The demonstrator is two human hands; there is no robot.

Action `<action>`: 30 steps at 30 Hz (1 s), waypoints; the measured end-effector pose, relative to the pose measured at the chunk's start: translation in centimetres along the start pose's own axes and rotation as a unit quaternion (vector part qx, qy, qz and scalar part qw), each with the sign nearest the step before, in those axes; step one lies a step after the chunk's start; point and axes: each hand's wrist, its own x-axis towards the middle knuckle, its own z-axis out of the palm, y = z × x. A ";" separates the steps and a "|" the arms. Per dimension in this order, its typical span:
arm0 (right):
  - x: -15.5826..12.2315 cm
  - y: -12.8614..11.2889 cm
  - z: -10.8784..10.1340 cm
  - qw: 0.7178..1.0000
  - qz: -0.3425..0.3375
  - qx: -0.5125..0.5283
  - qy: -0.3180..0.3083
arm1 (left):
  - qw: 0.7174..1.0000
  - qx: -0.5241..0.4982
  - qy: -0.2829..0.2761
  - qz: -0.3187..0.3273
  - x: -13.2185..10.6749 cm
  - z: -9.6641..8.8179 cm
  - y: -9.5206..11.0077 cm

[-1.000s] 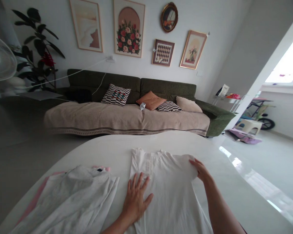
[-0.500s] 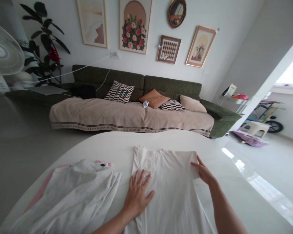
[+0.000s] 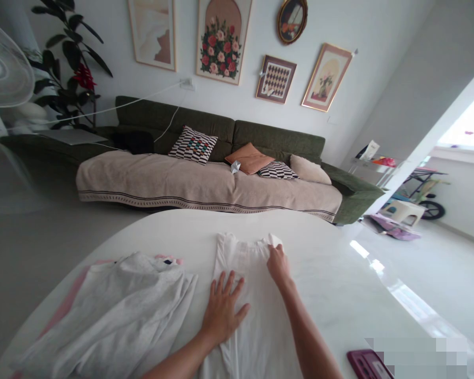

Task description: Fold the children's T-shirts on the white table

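Note:
A white shirt [image 3: 253,295] lies lengthwise on the white table [image 3: 324,284], its top edge pointing toward the sofa. My left hand [image 3: 223,310] rests flat on the left part of the shirt, fingers spread. Near the top right corner, my right hand [image 3: 279,263] is closed on a pinch of the shirt's fabric, and a small flap stands up above the fingers. The shirt's right side is folded inward, partly hidden under my right forearm. To the left lies a light grey garment [image 3: 118,316] over a pink one [image 3: 65,305].
A dark red case-like item [image 3: 369,364] sits at the table's lower right, beside a blurred patch. Beyond the table stands a green sofa [image 3: 276,136] with a beige cover and cushions. A fan [image 3: 3,68] is at the left, a white stool [image 3: 403,212] at the right.
My right hand has moved left, bringing the shirt's right edge inward over the middle. The left hand stays flat in place. The dark red item has come into view.

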 end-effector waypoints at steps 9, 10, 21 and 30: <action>-2.2 -5.9 2.8 0.990 -0.036 -0.131 -0.026 | 1.000 -0.016 0.023 0.000 0.0 0.5 -0.1; -2.2 -5.9 2.6 0.990 -0.034 -0.137 -0.022 | 1.000 -0.016 0.026 0.001 0.0 0.5 -0.1; -3.3 -7.0 4.3 0.987 -0.119 -0.101 -0.037 | 0.999 0.010 0.045 0.014 -0.1 0.6 0.0; -10.6 7.0 -1.4 0.994 -0.093 0.022 -0.055 | 0.999 0.021 0.023 0.007 0.1 0.1 0.1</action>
